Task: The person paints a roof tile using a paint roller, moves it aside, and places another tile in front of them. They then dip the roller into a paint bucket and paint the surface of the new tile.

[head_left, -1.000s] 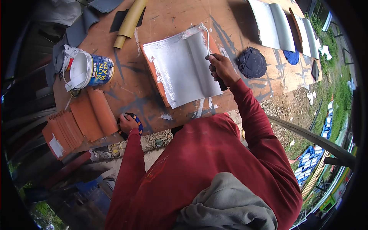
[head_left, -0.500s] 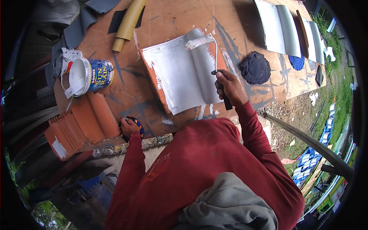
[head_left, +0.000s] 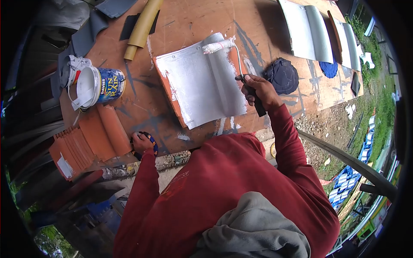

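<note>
My right hand (head_left: 263, 92) is closed round the dark handle of a paint roller (head_left: 218, 45). Its paint-coated sleeve rests near the upper edge of a curved roof tile (head_left: 193, 86). White or silvery paint covers most of that tile, with orange showing along its left edge. At the table's near edge my left hand (head_left: 143, 142) is closed over a bunched dark cloth (head_left: 152, 145) with orange and blue patches. Beside it on the left lie several unpainted orange tiles (head_left: 101, 133). An open paint bucket (head_left: 111, 84), labelled Davies Sun Rain, stands farther up.
A brown wooden table (head_left: 189, 26) carries everything, streaked with grey and white paint. Two coated tiles (head_left: 307, 32) stand at the upper right, near a black cloth bundle (head_left: 282, 76) and a blue one (head_left: 328, 69). A yellow tube-like piece (head_left: 144, 26) lies at the back.
My right hand has shifted slightly right and up, tilting the roller handle more, while its sleeve stays near the tile's upper edge. The view has moved a little; my left hand keeps its place.
</note>
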{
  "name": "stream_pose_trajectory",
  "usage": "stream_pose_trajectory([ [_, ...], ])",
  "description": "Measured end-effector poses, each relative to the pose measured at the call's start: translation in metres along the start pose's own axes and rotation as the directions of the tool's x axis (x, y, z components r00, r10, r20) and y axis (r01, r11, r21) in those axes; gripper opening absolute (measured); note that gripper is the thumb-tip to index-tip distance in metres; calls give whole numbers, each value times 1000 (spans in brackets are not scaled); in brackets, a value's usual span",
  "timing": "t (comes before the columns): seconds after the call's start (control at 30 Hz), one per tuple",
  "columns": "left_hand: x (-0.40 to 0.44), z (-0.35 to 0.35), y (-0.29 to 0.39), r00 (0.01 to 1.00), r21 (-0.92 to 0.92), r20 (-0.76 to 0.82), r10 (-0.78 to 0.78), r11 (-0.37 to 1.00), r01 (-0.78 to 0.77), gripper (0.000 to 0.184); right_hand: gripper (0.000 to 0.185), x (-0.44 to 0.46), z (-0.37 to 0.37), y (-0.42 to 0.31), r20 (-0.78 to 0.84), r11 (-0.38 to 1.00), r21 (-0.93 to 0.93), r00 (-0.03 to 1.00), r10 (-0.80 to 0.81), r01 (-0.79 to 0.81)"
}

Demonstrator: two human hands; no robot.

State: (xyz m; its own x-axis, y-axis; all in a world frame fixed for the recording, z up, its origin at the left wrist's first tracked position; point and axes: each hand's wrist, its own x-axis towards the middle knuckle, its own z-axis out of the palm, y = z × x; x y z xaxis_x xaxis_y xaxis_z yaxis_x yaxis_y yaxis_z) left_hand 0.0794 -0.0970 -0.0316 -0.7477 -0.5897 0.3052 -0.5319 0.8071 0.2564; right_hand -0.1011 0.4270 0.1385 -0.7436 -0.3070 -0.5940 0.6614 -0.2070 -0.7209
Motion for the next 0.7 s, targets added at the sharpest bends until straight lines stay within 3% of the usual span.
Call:
stream_pose_trajectory([
  [0.07,3,2,0,1000,26,7,2,1000,-3,26,33,25,4,-11,17,994,-1,994,-111,111],
  [0.23,9,4,-1,999,2,-38,24,1000,-24,28,34,38,-2,-17,62,993,71,993,-99,94],
  [0.37,3,6,-3,999,29,-36,24,999,-23,28,35,-11,-19,14,68,999,33,998,-12,10],
  [0.6,3,6,-1,999,49,-31,16,999,-14,27,34,-131,-27,95,-81,994,-80,995,64,-70],
  [0.7,5,6,-4,1000,38,-13,23,999,-23,28,34,-152,-30,107,-84,994,-23,991,104,-106],
])
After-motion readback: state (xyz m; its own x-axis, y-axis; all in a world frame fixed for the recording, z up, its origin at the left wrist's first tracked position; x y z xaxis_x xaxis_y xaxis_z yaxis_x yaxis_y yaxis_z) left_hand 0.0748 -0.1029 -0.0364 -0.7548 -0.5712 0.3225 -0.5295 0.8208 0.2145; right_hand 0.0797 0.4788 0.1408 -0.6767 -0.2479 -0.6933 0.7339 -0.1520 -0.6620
